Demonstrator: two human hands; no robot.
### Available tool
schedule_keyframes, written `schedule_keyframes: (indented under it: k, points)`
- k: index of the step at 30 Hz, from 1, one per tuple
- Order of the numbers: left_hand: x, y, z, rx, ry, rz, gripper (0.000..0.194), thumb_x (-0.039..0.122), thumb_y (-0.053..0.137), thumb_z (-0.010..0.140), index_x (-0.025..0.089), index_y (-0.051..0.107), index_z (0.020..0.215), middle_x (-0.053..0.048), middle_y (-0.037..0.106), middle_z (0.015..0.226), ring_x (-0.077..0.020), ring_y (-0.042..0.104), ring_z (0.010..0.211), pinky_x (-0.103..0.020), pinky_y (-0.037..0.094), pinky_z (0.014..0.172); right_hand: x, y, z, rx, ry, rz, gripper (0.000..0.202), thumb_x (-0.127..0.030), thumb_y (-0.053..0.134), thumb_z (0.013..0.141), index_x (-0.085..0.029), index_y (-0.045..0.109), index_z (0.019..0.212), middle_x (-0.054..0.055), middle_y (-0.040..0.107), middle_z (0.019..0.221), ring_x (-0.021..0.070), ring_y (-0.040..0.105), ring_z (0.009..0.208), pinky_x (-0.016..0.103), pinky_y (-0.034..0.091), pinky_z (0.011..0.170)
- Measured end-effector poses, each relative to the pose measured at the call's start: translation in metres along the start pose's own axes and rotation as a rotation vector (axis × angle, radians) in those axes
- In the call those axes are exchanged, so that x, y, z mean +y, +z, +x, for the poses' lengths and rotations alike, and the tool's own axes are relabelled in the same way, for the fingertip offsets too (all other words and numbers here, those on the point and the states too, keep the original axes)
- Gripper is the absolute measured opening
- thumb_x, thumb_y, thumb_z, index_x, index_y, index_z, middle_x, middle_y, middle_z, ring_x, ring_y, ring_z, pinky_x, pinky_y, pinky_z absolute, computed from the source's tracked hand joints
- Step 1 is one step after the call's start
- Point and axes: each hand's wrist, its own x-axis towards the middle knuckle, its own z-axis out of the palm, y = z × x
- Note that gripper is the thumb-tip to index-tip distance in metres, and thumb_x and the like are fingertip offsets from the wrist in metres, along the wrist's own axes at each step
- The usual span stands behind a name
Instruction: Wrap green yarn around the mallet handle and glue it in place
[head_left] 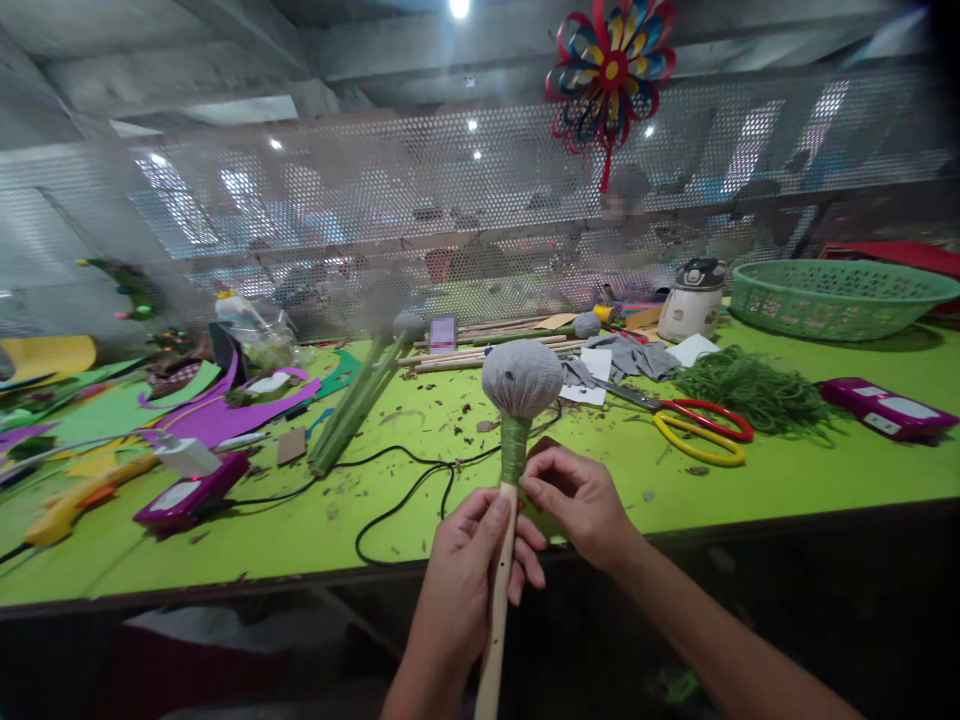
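My left hand is closed around a pale wooden stick, its thumb lying along the front. On top of the stick sits a round head covered in grey cloth. Green yarn is wound tightly around the neck below that head. At the lower end of the winding, my right hand pinches the green yarn between thumb and forefinger; the strand itself is too fine to make out. Scissors with red and yellow handles lie to the right, beside a loose heap of green yarn.
Behind the scissors are grey cloth scraps and a white jug. A green basket stands far right. Leftward lie green-wrapped stems, a purple device, a yellow glue gun and a black cable.
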Motion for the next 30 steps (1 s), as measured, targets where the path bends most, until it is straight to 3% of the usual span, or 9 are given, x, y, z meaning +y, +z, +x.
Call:
schedule_keyframes:
  k: [6,19,24,30]
  points:
    - [-0.001,0.001,0.001,0.091,-0.003,0.064,0.029,0.04,0.052,0.087,0.014,0.054,0.074,0.003,0.055,0.053,-0.0026,0.042,0.033,-0.011,0.029,0.032,0.001,0.006,0.0,0.039,-0.179,-0.207,0.009,-0.016,0.06,0.083,-0.017,0.059,0.074,0.001,0.053,0.074,0.0159,0.052,0.07,0.028,0.042,0.064]
    - [0.003,-0.003,0.008,0.057,-0.078,-0.005,0.034,0.049,0.049,0.086,0.017,0.05,0.074,0.009,0.043,0.04,-0.0032,0.034,0.024,-0.011,0.025,0.024,0.002,0.009,0.003,0.015,-0.14,-0.255,0.01,-0.019,0.058,0.085,-0.018,0.058,0.076,0.001,0.051,0.074,0.0155,0.051,0.069,0.028,0.042,0.063]
    - [0.001,-0.007,0.008,0.028,-0.051,-0.057,0.035,0.048,0.046,0.088,0.016,0.051,0.077,0.01,0.041,0.04,-0.0026,0.032,0.023,-0.01,0.023,0.024,0.009,-0.004,0.003,0.059,-0.036,-0.292,0.006,-0.023,0.059,0.084,-0.018,0.06,0.082,0.001,0.054,0.075,0.0168,0.053,0.07,0.029,0.044,0.063]
    - [0.004,-0.014,0.01,0.047,-0.047,-0.073,0.036,0.05,0.044,0.089,0.016,0.052,0.077,0.009,0.041,0.041,-0.0023,0.031,0.024,-0.01,0.022,0.024,-0.003,-0.03,0.015,0.02,-0.024,-0.421,0.011,-0.025,0.057,0.084,-0.017,0.062,0.077,0.002,0.056,0.071,0.0161,0.052,0.065,0.027,0.042,0.057]
